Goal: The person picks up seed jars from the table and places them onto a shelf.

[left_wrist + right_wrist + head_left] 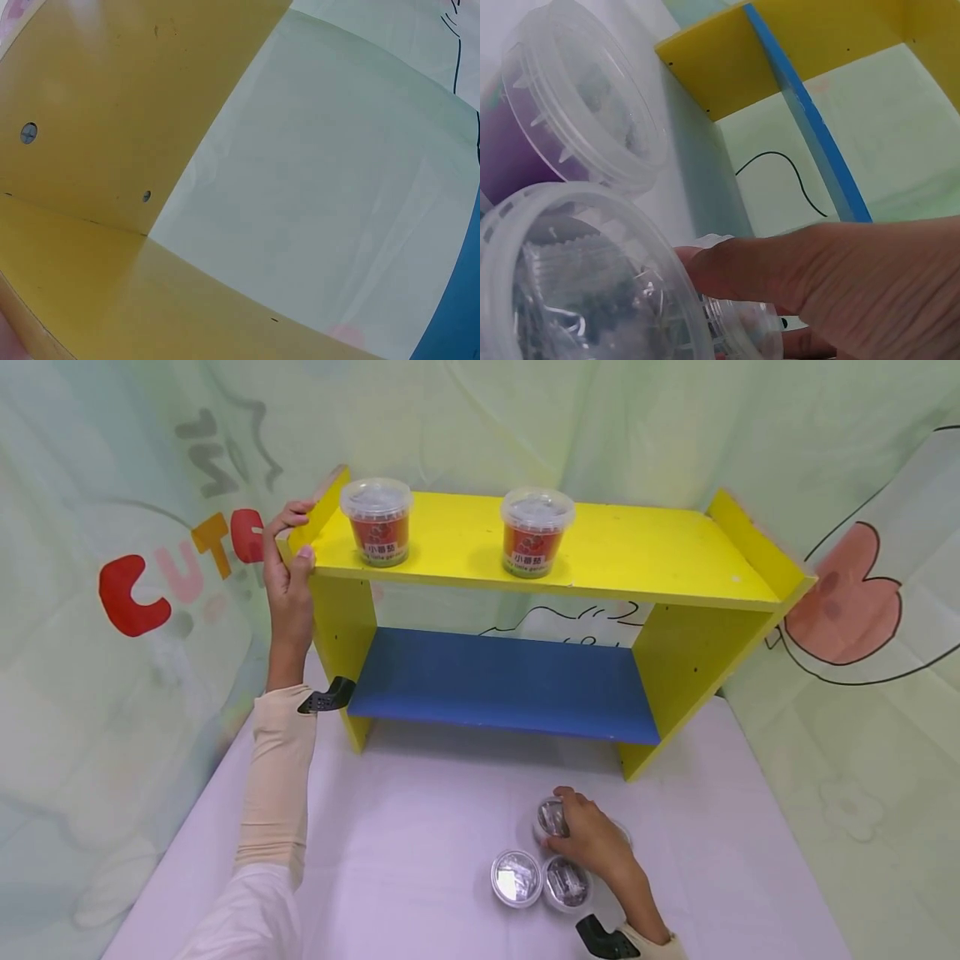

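Observation:
My left hand (288,589) grips the upper left corner of a yellow shelf unit (637,539), thumb on the front edge and fingers over the side panel. On the tabletop in front, my right hand (596,839) holds a lidded plastic tub (552,817) between thumb and fingers. Close by stand two more clear-lidded tubs (516,878), with packets showing through the lids. Another tub is mostly hidden behind the right hand. In the right wrist view, the thumb (742,266) lies against a tub, beside a purple-sided tub (510,142).
Two red-labelled tubs (381,531) stand on the yellow top, one at the left end and one near the middle. Below is a blue shelf board (495,685). A white cloth (420,843) covers the table, and printed curtains (637,427) hang behind and at both sides.

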Demonstrator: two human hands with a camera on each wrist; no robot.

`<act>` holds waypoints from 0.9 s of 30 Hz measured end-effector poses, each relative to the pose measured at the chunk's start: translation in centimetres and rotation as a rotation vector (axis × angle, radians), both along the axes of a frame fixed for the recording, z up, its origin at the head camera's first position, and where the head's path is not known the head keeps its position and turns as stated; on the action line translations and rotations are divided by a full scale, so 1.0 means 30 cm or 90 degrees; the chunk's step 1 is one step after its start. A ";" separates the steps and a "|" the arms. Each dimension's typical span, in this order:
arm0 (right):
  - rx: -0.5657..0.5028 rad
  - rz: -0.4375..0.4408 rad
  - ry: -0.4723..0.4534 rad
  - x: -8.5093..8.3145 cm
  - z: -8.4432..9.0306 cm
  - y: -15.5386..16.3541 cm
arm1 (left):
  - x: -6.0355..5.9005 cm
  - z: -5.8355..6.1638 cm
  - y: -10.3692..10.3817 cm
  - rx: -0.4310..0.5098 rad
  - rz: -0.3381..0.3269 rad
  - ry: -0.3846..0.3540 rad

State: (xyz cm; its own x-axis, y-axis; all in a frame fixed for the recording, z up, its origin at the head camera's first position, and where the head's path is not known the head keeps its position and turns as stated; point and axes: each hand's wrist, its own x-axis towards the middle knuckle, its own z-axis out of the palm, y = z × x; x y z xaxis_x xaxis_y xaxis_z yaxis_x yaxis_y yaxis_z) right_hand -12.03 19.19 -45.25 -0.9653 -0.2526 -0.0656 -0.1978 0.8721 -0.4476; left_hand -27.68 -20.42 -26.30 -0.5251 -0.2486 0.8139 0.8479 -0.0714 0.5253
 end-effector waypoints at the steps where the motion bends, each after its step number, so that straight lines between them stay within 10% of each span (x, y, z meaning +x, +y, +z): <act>1: -0.004 -0.001 0.003 -0.001 -0.002 0.000 | -0.001 0.000 0.000 0.000 -0.001 0.000; 27: 0.035 0.037 0.060 -0.023 -0.041 -0.021 | 0.022 0.011 0.013 0.001 0.002 -0.002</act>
